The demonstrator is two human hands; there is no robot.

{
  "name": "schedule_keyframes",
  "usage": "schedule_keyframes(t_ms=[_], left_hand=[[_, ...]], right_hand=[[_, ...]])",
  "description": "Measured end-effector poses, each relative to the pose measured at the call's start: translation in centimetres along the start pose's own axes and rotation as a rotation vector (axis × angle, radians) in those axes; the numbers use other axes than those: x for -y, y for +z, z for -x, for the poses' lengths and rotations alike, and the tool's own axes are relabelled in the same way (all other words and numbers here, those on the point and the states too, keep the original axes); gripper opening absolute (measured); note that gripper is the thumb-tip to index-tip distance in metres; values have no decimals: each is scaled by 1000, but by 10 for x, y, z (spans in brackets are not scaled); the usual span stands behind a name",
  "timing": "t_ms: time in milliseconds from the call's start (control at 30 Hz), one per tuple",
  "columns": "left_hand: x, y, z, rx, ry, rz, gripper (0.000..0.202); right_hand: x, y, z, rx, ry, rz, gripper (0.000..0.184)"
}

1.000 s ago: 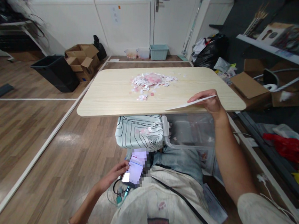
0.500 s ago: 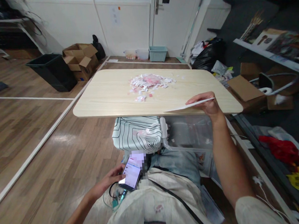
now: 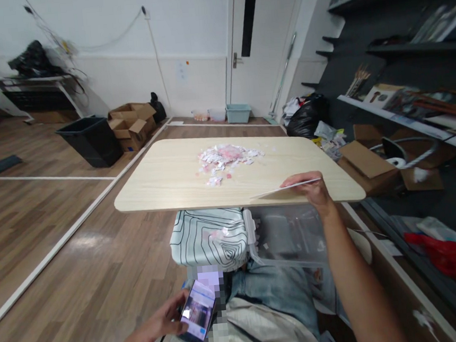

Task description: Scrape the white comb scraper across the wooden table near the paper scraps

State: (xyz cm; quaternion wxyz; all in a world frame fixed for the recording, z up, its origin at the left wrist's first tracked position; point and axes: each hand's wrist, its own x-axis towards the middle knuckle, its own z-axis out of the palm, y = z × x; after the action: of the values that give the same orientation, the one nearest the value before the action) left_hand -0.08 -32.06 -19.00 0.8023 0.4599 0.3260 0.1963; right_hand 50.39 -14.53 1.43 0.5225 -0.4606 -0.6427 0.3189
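My left hand (image 3: pixel 177 315) is closed around a smartphone (image 3: pixel 198 312) with a lit screen, low in front of my body; a cable hangs below it. Part of the screen is blurred out. My right hand (image 3: pixel 307 184) grips a thin white sheet (image 3: pixel 277 190), seen almost edge-on, at the near right edge of the pale wooden table (image 3: pixel 152 180). On the tabletop lies a loose heap of small white and pink paper-like pieces (image 3: pixel 226 155), with a smaller cluster (image 3: pixel 215 181) nearer to me.
Under the table's near edge are a stool with a line-patterned cover (image 3: pixel 202 242) and a clear plastic bin (image 3: pixel 285 235). A black trash bin (image 3: pixel 93 143) and cardboard boxes (image 3: pixel 132 123) stand at left. Shelving (image 3: pixel 407 115) and an open carton (image 3: pixel 366 161) lie at right.
The view has tilted up, so the table and hands sit lower in the picture. The phone's screen content has changed. Both hands keep their holds.
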Motion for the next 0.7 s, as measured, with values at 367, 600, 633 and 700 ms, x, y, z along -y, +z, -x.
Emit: schedule_keyframes(t_ms=[367,600,633,700], left_hand=[[-24,14,4,-52,30,-16,48],[-21,13,1,-18,43,-45,46],[-21,13,0,-21,45,-47,43],[-20,13,0,-33,48,-41,38]], right_hand=[[-2,19,-6,-261,3,134,7],[-5,16,-6,-218,9,158,9],[-4,16,-6,-217,8,156,9],[-4,17,-6,-217,11,152,9]])
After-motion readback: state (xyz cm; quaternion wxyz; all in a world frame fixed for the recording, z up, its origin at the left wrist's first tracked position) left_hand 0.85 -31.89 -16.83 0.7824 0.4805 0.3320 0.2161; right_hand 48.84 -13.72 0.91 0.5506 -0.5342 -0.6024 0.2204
